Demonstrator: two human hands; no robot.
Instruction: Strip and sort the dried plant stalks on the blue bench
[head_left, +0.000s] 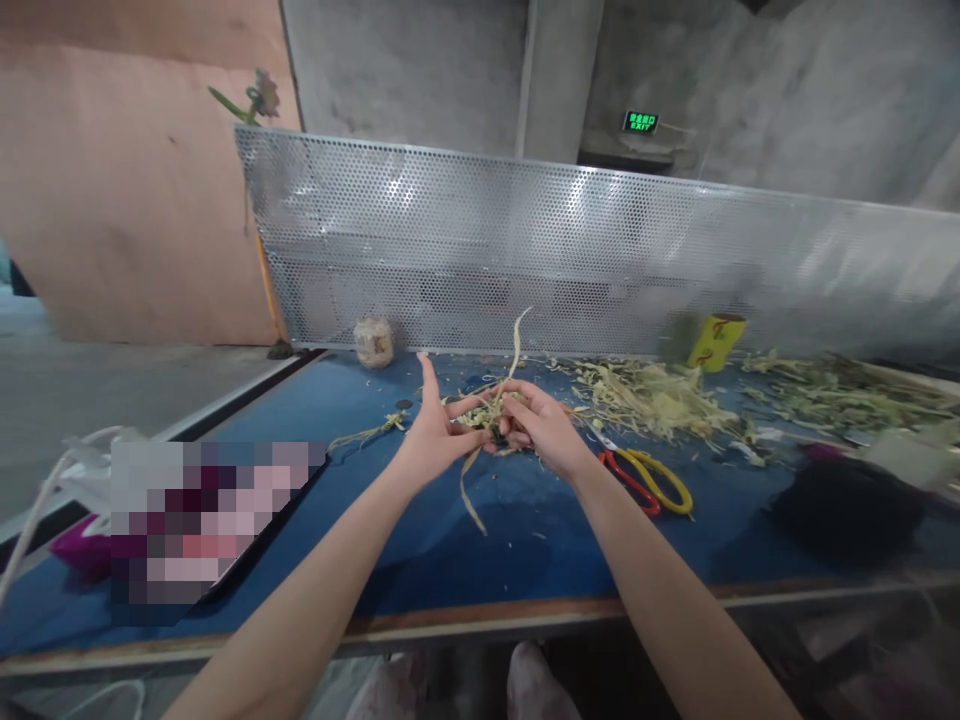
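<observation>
Over the middle of the blue table, both hands grip a small tangled bundle of pale green, dry-looking plant strips (491, 412). My left hand (435, 430) pinches its left side between thumb and fingers, with one finger sticking up. On the other side, the fingers of my right hand (544, 425) are curled against the bundle and partly hide it. One long strip (517, 340) rises from it, and another strip (471, 495) hangs down toward me. Scissors (649, 480) with one red and one yellow handle lie just right of my right hand.
Loose strips (649, 395) are heaped at the back right, by a yellow container (716, 342). A dark bundle (847, 510) lies right. To the left are a tied strip piece (367, 435), a blurred-out tablet-like device (225, 520) and a roll (373, 343). A perforated metal panel (450, 220) stands behind.
</observation>
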